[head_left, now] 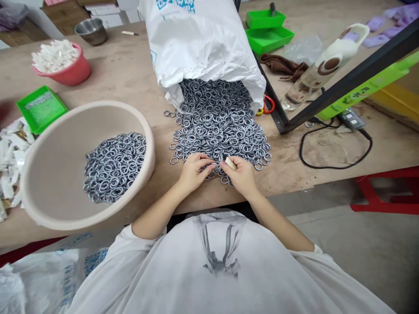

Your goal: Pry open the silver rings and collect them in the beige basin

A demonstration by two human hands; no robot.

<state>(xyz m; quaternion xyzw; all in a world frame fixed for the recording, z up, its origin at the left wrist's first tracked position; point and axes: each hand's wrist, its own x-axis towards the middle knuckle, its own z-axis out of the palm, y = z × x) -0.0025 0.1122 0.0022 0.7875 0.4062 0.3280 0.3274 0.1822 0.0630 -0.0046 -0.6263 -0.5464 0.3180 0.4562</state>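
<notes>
A heap of grey metallic-looking rings spills onto the table from a white sack. At its near edge my left hand is closed, thumb and fingertips pinched together on what looks like one grey ring. My right hand grips a small tool with a cream handle and a black tip. Both hands are close together, fingertips almost meeting over the rings. To the left, a large beige basin holds many more such rings, gathered on its right side.
Left of the basin are a green tray, white pieces and a red bowl. A metal bowl stands behind. Rightward are scissors, a black metal frame, a bottle and a cable.
</notes>
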